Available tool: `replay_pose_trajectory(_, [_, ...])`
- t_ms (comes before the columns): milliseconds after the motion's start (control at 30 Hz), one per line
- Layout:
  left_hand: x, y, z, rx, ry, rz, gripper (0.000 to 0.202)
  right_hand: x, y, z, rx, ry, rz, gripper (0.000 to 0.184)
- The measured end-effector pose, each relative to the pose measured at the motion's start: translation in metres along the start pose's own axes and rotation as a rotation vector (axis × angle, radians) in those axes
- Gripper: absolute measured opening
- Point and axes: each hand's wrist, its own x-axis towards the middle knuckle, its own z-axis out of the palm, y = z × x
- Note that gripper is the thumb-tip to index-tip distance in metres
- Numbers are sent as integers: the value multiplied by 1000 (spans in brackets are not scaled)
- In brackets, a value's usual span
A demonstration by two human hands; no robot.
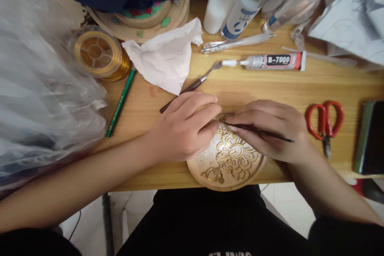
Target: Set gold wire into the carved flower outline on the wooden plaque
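Pinching a slender tool, right hand overhangs a gold-lined wooden disc; left hand's hold unclear.

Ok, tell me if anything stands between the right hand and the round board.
Nothing visible does: the right hand, holding a slim dark tool, is at the round board; the left hand covers its upper left edge.

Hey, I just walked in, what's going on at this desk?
Someone is working on a round wooden board at the desk's near edge. Their right hand holds a slim dark tool, its tip by the gold-lined flower; the left hand is over the board's far left edge. Some pattern lines at left are without gold.
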Motion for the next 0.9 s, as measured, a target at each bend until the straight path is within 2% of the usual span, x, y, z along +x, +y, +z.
replay_pose_trajectory(267, [0,0,0,-5,-4,-8,4,0,-2,-2,-16,-28,-16,10])
replay_pose_trajectory(700, [1,0,-1,-4,4,-9,3,-1,-2,1,20,-4,33,8])
replay_pose_trajectory(900, [0,0,0,-11,-14,18,1,0,1,5,173,32,135,4])
